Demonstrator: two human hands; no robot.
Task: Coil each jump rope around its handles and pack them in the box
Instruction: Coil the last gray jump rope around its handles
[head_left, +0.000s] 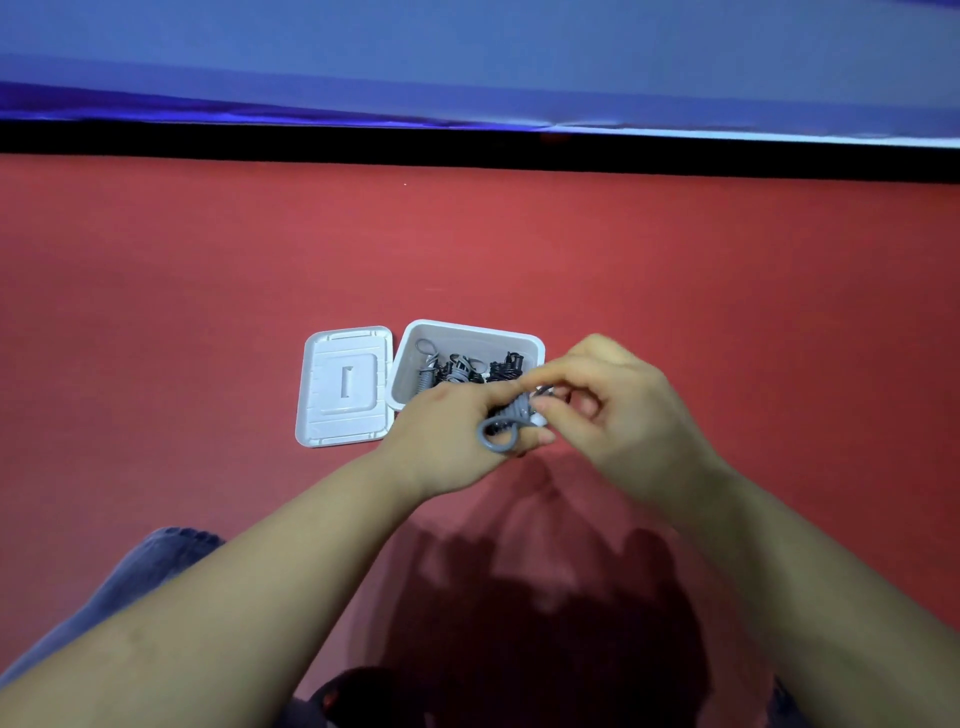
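Both hands, L hand (447, 436) & R hand (618, 410), pinch grey rope (506, 423), prob. coiled, near box (410, 358).

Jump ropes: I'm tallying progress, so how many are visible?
4, at least. One grey jump rope is gripped by the left hand and right hand; about three coiled bundles lie in the box, others possibly hidden.

Left hand (447, 436) and right hand (618, 410) together, gripping.

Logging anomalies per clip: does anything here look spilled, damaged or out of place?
Nothing stands out. The white plastic box sits upright on the red surface with coiled grey and black ropes inside, its white lid flat beside it. Both hands, left and right, hold a grey coiled rope.
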